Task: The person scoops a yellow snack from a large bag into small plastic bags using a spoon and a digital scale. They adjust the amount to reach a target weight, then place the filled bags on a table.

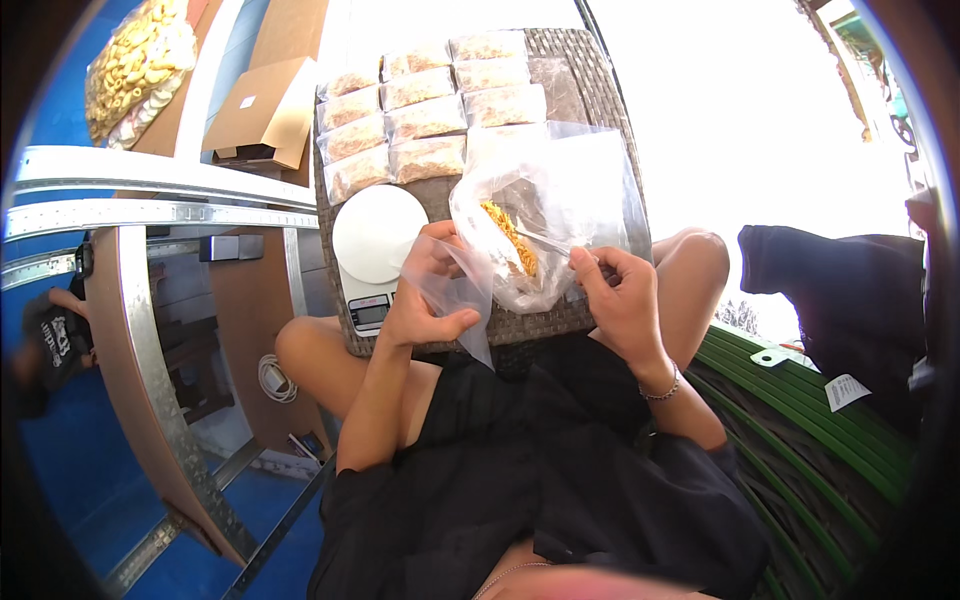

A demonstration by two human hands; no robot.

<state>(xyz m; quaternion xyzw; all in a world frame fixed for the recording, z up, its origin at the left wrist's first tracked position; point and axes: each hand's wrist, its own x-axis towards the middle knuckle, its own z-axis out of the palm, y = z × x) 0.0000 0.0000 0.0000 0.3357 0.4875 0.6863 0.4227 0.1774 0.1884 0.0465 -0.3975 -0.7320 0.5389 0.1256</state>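
The left hand is half open, its thumb spread out to the right and its fingers curled at the top, loosely holding a small clear bag; film covers some fingers, so exactly where they grip it cannot be told. Its forearm rises from lower left, palm turned inward. The right hand is nearly closed, thumb and index finger pinching a slim spoon handle, the other fingers folded; its forearm angles up and leftward from the lower right.

Between the person's bare knees stands a woven brown table. On its near right part sits a large clear bag, mouth open, between the hands. To the left, just beyond the left hand, lies a white kitchen scale with a round plate. Behind these, filled clear packets lie in rows. The small clear bag hangs limp beside the large one. Inside the latter is a heap of orange-yellow shreds. The spoon slants leftward from the right fingertips toward the shreds. A thin bracelet circles the right wrist.
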